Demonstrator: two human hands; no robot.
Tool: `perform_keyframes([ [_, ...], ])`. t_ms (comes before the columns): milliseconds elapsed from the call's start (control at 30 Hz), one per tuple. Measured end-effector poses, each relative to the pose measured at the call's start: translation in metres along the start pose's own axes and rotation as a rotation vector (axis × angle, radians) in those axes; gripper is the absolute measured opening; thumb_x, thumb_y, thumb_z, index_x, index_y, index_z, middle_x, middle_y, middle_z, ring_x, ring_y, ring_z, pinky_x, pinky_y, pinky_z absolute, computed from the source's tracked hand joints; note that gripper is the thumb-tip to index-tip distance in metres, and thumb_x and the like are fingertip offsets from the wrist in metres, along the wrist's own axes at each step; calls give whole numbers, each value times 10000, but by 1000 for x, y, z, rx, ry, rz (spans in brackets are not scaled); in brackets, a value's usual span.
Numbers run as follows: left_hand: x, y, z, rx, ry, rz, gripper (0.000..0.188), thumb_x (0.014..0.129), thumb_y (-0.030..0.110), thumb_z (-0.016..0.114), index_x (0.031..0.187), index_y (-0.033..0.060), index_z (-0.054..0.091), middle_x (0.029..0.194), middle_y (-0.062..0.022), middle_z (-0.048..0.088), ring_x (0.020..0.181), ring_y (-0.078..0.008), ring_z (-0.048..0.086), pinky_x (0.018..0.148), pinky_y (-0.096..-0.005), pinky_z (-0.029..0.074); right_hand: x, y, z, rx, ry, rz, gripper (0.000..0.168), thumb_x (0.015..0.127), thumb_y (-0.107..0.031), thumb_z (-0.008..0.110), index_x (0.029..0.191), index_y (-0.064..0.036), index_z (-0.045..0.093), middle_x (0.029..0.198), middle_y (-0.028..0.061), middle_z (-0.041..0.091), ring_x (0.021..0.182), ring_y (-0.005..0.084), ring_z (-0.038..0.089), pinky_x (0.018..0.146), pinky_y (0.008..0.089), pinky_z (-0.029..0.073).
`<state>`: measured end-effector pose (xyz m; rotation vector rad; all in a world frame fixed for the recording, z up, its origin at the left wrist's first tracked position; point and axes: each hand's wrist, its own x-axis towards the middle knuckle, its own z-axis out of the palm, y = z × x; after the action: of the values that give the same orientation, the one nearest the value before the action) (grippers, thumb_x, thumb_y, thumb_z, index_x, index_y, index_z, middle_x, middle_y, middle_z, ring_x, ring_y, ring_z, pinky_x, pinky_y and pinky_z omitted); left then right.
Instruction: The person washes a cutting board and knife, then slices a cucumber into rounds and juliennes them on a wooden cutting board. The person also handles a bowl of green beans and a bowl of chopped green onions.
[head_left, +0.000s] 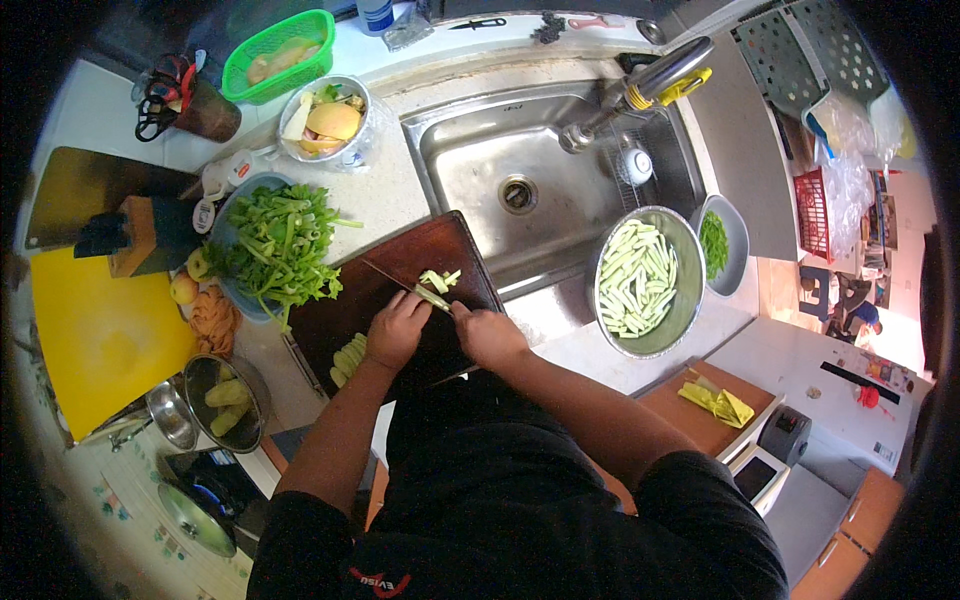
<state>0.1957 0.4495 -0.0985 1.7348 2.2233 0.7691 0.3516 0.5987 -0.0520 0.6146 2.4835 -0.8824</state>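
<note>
On the dark wooden cutting board, my right hand grips a kitchen knife, whose blade points up and left. My left hand holds a pale green vegetable piece against the board beside the blade. Just beyond the knife lie several cut vegetable strips. More pale green vegetable pieces rest at the board's near left, partly behind my left forearm. Right of the board stands a steel bowl full of cut green strips. The knife handle is mostly hidden by my fingers.
A steel sink with a faucet lies beyond the board. Leafy celery fills a blue-grey basin at left. Nearby are a knife block, a scrap-filled bin and a steel pot. A lidded pan sits over a blue flame.
</note>
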Motion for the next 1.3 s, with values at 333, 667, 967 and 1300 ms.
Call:
perform_keyframes([
  [333, -1, 0, 1, -83, 63, -42, 189, 901, 31, 645, 1068, 27, 732, 1098, -126, 703, 1017, -365, 686, 868, -451, 593, -17, -6, -13, 84, 32, -24, 222, 1039, -134, 470, 1187, -16, 585, 876, 273, 743, 820, 448, 758, 716, 568, 614],
  [667, -2, -5, 5, -73, -32, -97, 222, 910, 49, 653, 1110, 36, 748, 1111, -134, 718, 1042, -349, 696, 864, -442, 591, 8, -1, 8, 85, 48, 2, 212, 1063, -173, 474, 1177, -30, 581, 895, 276, 738, 835, 467, 742, 739, 589, 596],
  [967, -26, -3, -66, -43, -40, -146, 230, 929, 139, 739, 1134, 33, 738, 1162, -135, 701, 1074, -355, 684, 933, -446, 571, -23, -15, -10, 128, 68, -18, 181, 1075, -184, 468, 1135, -37, 553, 874, 249, 732, 818, 459, 735, 721, 585, 590],
  [1300, -41, -6, -34, 66, -248, 9, 340, 957, 132, 613, 1279, 50, 681, 1320, -112, 656, 1265, -337, 615, 1034, -470, 549, -28, -14, 5, 49, 50, 2, 198, 1093, -234, 472, 1116, -53, 550, 870, 249, 731, 795, 453, 733, 695, 578, 587],
])
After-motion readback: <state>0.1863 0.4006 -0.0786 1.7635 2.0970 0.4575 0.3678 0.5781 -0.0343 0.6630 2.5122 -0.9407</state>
